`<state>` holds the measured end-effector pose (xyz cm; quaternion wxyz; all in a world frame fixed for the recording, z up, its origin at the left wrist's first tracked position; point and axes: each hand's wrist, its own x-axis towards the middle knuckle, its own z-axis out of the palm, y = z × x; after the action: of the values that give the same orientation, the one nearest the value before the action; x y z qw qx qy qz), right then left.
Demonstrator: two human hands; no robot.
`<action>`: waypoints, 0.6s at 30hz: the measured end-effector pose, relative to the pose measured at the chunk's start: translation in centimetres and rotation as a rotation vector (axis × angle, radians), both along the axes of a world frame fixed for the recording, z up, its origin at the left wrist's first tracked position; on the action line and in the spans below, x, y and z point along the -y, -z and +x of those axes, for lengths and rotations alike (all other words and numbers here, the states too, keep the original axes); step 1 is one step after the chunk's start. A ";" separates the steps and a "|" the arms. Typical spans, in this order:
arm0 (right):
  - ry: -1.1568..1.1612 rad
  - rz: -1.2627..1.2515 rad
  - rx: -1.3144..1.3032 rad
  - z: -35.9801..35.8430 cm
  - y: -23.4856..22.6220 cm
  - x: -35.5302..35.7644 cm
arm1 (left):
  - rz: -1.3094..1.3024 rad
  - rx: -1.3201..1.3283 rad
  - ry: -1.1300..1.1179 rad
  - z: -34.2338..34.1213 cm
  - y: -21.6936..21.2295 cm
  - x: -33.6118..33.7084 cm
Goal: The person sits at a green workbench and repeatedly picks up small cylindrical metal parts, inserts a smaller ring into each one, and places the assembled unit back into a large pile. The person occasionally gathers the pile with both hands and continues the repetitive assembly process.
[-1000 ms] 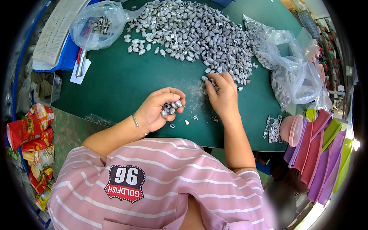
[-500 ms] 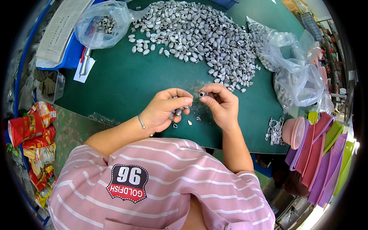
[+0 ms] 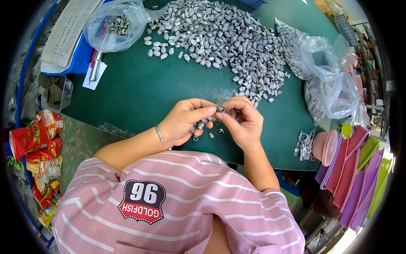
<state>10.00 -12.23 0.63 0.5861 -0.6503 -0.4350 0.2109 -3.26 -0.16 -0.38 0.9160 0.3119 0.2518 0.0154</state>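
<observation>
My left hand (image 3: pixel 186 120) is closed around several small grey metal barrel-shaped parts (image 3: pixel 199 124), which show under its fingers. Its thumb and forefinger reach to one hollow metal part (image 3: pixel 220 109) between the two hands. My right hand (image 3: pixel 243 120) pinches that same part from the other side with thumb and forefinger. Just below the hands, a small ring (image 3: pixel 195 138) and pale scraps (image 3: pixel 212 135) lie on the green tabletop (image 3: pixel 139 93). Beyond them spreads a big heap of the same grey metal parts (image 3: pixel 220 36).
At the back left stands a clear bag (image 3: pixel 114 27) with metal pieces, beside a blue bin (image 3: pixel 80 59) and a screwdriver-like tool (image 3: pixel 95 67). Clear plastic bags (image 3: pixel 332 91) sit at the right, near a pile of metal rings (image 3: pixel 304 146) and pink bowls (image 3: pixel 325 147).
My hands have come together: the metal part in my right fingers has moved left to meet my left thumb and forefinger. The view has shifted slightly.
</observation>
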 end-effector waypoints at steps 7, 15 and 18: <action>-0.123 0.062 0.290 -0.1 -1.0 0.6 | -0.134 0.027 0.020 -0.1 0.5 -0.3; 0.093 -0.298 0.683 3.7 1.2 1.4 | -0.243 0.017 -0.013 0.1 0.9 -0.8; 0.034 -0.335 0.769 3.7 1.0 1.1 | -0.244 0.037 -0.006 -0.1 1.1 -0.7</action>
<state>13.71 -13.33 -0.37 0.2707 -0.7750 -0.5709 0.0108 -3.32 0.54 -1.46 0.9516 0.1970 0.2359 -0.0071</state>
